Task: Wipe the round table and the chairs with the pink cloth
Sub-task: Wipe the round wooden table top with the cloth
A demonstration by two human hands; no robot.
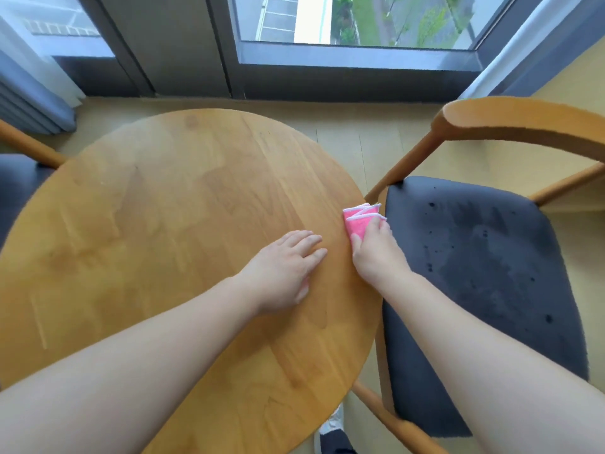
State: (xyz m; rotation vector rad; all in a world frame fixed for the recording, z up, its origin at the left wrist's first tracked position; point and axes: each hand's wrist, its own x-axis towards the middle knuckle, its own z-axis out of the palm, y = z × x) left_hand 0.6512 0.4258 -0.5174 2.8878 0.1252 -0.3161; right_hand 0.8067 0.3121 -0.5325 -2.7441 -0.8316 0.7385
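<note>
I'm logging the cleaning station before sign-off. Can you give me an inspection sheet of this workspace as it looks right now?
Surface: round table, wooden, faint streaks on top.
Job's things: pink cloth, folded, at the table's right edge; right chair, dark seat with specks; left chair, partly in view.
Clutter: nothing seen.
Hands: left hand flat on the tabletop, fingers straight; right hand grips the cloth.
Cables: nothing seen.
Surroundings: window ahead, curtain at left, pale floor.
</note>
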